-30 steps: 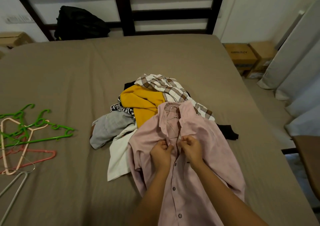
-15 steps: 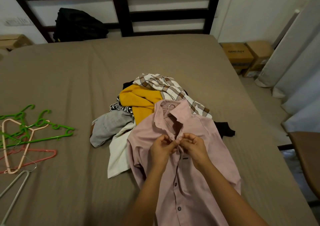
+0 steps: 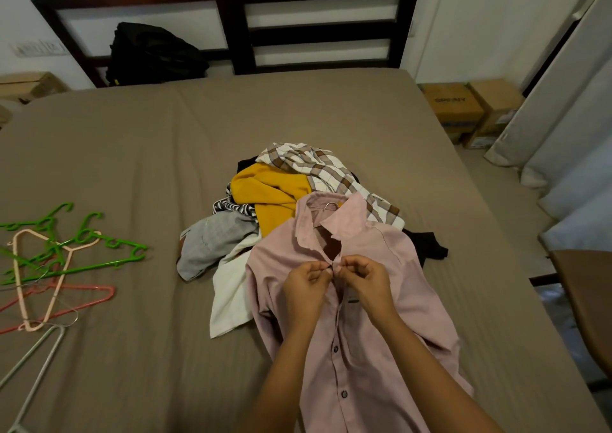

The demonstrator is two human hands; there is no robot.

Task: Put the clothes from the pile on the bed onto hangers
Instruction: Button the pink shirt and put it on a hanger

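well left of the left hand (image 3: 306,283), loose hangers (image 3: 59,267) lie tangled on the bed (image 3: 132,151). the pile (image 3: 265,200) sits just beyond both hands, and the shirt (image 3: 390,267) lies under them, a wire hook (image 3: 329,206) showing in its collar. the left hand pinches the shirt's front edge below the collar and the right hand (image 3: 364,278) pinches the facing edge, their fingertips almost touching.

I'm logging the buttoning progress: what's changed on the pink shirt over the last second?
The left hand and right hand have drawn the front edges of the pink shirt together below the collar, shifting from fistfuls of cloth to a fingertip pinch at the placket. The chest gap has narrowed; of the hanger only the hook still shows. Clothes pile and loose hangers lie unchanged.
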